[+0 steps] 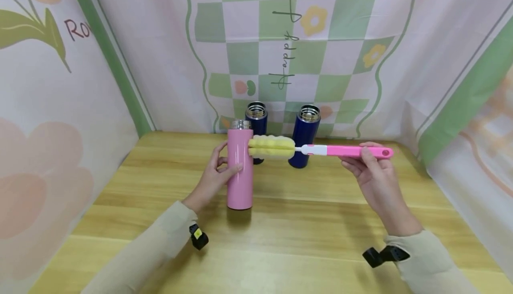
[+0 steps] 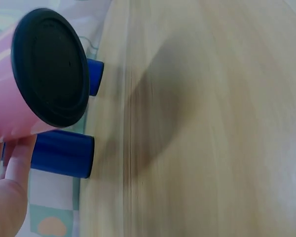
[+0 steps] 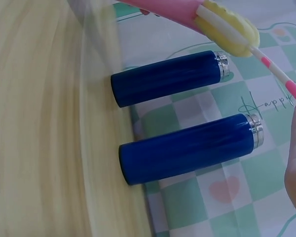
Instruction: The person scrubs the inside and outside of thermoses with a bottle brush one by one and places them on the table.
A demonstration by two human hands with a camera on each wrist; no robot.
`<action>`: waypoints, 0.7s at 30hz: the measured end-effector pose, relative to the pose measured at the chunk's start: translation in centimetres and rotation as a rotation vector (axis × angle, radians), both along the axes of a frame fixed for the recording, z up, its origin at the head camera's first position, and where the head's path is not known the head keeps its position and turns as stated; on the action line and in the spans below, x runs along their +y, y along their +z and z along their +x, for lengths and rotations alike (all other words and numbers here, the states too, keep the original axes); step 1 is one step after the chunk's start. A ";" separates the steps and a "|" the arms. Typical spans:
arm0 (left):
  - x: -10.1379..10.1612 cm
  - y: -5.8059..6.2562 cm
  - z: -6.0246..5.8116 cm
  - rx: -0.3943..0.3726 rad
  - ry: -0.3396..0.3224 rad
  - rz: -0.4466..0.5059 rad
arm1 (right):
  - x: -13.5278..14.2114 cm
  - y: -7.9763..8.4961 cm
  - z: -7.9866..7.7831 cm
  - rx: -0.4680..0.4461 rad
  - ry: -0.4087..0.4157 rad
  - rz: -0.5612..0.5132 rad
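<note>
My left hand (image 1: 212, 178) grips a pink thermos bottle (image 1: 240, 182) around its middle, thumb across the front. The bottle is upright with its steel mouth uncovered; its dark base (image 2: 52, 66) shows clear of the table in the left wrist view. In my right hand (image 1: 378, 180) is a bottle brush (image 1: 344, 151), pinched near the end of its pink handle. The brush lies level, and its yellow sponge head (image 1: 274, 147) points left, its tip right at the upper side of the pink bottle. In the right wrist view the sponge (image 3: 232, 29) overlaps the bottle.
Two dark blue thermos bottles, a left one (image 1: 258, 125) and a right one (image 1: 306, 136), stand uncapped at the back of the wooden table (image 1: 304, 240). Behind them hangs a green-and-white checked cloth (image 1: 276, 22). Patterned curtains (image 1: 80, 129) close off both sides.
</note>
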State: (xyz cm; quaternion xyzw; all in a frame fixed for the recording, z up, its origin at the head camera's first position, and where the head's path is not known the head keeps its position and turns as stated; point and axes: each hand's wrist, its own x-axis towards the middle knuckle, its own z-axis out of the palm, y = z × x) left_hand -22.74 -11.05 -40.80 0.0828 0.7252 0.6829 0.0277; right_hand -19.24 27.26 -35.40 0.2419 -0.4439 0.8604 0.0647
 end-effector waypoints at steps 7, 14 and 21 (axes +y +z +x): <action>0.0 0.1 0.0 0.064 0.013 0.026 | 0.1 -0.5 0.3 -0.008 -0.009 0.081; 0.0 0.6 0.1 0.076 -0.002 0.019 | 0.3 -0.6 0.2 -0.004 0.017 0.086; -0.3 0.7 -0.2 0.099 0.030 0.066 | 0.2 -1.3 0.3 0.018 0.116 0.098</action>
